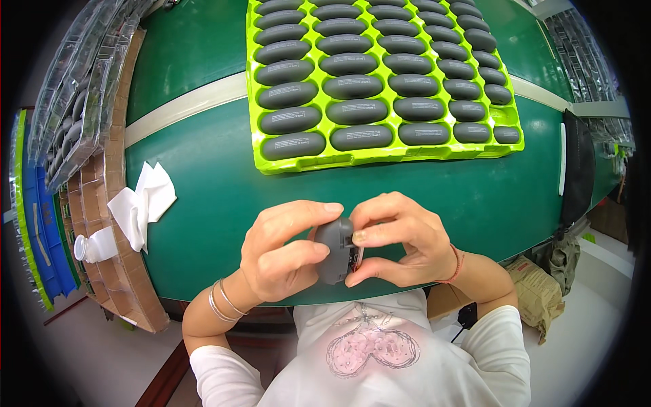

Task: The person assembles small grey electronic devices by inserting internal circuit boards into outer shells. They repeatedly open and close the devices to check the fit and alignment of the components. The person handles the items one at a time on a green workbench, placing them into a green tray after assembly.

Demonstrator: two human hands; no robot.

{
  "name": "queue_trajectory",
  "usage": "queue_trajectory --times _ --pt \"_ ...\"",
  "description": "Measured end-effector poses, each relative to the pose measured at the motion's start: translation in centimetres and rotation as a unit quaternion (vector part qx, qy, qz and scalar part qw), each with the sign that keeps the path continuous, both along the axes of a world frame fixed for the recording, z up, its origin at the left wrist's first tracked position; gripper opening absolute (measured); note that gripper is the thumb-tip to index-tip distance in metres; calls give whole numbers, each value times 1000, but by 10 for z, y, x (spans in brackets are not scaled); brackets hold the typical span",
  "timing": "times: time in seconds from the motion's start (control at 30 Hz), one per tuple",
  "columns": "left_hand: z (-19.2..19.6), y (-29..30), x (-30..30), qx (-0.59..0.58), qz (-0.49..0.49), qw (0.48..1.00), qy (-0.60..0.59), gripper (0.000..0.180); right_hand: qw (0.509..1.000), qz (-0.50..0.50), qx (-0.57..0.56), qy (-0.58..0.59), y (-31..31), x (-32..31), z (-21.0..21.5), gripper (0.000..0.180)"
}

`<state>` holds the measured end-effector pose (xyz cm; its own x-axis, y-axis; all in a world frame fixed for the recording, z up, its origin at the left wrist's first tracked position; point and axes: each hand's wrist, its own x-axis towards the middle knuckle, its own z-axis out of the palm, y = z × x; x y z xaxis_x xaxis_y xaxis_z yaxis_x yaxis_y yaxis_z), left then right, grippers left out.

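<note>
In front of my chest, just over the near edge of the table, my left hand is closed around a dark grey oval case. The case is held on its side, and small inner parts with a bit of red show along its right edge. My right hand pinches at that edge, thumb below and fingertips above, on a small thin light-edged part. My fingers hide most of that part, so its kind cannot be made out.
A bright green tray at the back holds rows of similar grey oval cases. Crumpled white cloth lies at left, beside a cardboard divider box with a white bottle. Clear trays are stacked there. A paper bag stands right.
</note>
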<state>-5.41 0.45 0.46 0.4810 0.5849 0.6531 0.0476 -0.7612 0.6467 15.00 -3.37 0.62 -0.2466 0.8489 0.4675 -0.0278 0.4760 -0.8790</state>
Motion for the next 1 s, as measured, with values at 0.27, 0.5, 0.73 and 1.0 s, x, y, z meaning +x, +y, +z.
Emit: queue_trajectory --times 0.27,0.5,0.73,1.0 --pt "-2 -2 3 48 7 999 10 53 998 -7 65 19 -4 -7 -4 37" --pt "8 0 10 69 54 995 43 48 1000 17 7 7 0 0 2 43" --pt "5 2 16 37 82 993 73 46 964 74 -194 167 -3 1 -7 47" --pt "4 3 18 40 99 990 89 45 945 80 -245 201 -3 2 -9 45"
